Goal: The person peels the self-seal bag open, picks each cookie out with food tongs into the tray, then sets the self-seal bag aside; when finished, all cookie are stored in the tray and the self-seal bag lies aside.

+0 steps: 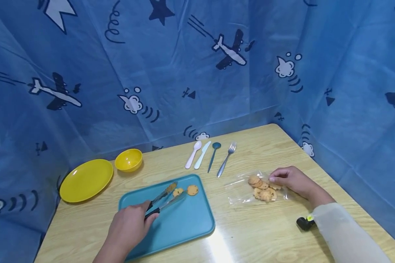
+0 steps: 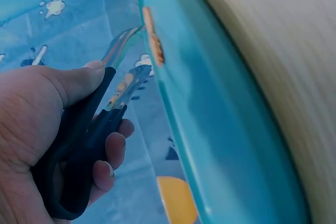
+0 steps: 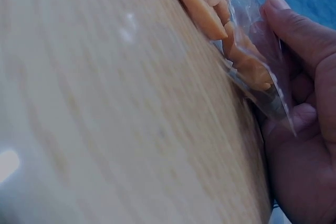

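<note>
My left hand (image 1: 128, 226) grips black-handled metal tongs (image 2: 100, 129) over the blue tray (image 1: 191, 219). Between the spread tips of the tongs lies a small round cookie (image 1: 177, 192); whether they touch it I cannot tell. A second cookie (image 1: 192, 190) rests just to its right on the tray. At the right, my right hand (image 1: 294, 180) pinches the edge of a clear plastic bag (image 1: 238, 191) with thumb and fingers. Several cookies (image 1: 264, 193) are inside that bag, which lies on the table. The right wrist view shows the film (image 3: 278, 87) between thumb and fingers.
A yellow plate (image 1: 85, 180) and a yellow bowl (image 1: 129, 160) stand at the back left of the wooden table (image 1: 250, 233). Behind the tray and bag lie a pink spoon (image 1: 193, 155), a pale green knife (image 1: 202, 155), a dark green spoon (image 1: 212, 157) and a metal fork (image 1: 227, 160).
</note>
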`<state>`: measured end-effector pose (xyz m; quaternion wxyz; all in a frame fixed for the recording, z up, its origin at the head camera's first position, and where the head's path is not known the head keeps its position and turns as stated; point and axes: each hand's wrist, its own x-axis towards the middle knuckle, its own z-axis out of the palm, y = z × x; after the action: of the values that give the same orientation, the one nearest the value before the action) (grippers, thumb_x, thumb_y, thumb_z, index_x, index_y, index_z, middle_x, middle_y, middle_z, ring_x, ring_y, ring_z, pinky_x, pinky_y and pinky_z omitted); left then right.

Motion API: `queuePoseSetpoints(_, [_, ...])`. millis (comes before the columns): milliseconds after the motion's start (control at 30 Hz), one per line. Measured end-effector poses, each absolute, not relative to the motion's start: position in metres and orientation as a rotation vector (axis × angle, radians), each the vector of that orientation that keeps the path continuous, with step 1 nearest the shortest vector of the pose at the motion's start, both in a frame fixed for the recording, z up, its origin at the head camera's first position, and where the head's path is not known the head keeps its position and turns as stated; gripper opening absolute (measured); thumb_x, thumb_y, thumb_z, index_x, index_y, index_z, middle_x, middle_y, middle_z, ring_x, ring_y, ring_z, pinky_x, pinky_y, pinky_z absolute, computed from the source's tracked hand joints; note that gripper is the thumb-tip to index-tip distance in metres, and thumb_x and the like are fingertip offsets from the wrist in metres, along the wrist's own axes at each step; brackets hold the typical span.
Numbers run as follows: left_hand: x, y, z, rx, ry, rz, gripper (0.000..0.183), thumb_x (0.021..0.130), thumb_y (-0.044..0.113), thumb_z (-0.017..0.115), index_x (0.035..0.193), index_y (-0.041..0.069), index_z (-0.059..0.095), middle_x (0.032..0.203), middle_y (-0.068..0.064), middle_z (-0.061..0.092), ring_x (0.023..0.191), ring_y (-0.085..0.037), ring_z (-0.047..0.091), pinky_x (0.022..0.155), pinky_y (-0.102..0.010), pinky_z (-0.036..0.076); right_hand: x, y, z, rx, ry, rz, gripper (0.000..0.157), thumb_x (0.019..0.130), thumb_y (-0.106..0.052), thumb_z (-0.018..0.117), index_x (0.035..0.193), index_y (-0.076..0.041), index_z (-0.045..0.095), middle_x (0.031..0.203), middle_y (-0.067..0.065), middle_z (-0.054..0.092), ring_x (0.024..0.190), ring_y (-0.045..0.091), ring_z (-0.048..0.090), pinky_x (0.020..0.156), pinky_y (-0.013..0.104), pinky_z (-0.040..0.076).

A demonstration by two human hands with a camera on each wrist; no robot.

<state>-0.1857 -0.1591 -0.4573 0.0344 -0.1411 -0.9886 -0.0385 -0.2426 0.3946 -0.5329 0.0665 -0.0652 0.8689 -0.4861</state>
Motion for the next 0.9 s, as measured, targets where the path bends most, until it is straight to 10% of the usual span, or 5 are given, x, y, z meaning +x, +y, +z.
queuePoseSetpoints(567, [-0.206,-0.021,-0.464,-0.942,-2.987,-0.308,0.037,0.098,0.048,0.066,0.117,0.018,0.076,0.074,0.002,0.07,0.064,-0.016,0.062,0.055,-0.034,0.047,-0.245,0.396,-0.538,-0.201,2.597,-1.494,0.023,0.095,-0.027,0.074,0.108,-0.009,0.079,0.113,0.008,0.074,0.1,0.011,0.067,0.089,0.025,0.053])
queuePoseSetpoints(900, [-0.22,0.028,-0.481,-0.834,-3.09,-0.471,0.05,0.099,0.054,0.061,0.132,0.017,0.07,0.094,-0.005,0.075,0.066,-0.015,0.061,0.051,-0.029,0.04,-0.245,0.397,-0.537,-0.204,2.599,-1.51,0.022,0.094,-0.029,0.075,0.106,-0.011,0.079,0.111,0.006,0.074,0.101,0.017,0.067,0.088,0.028,0.053])
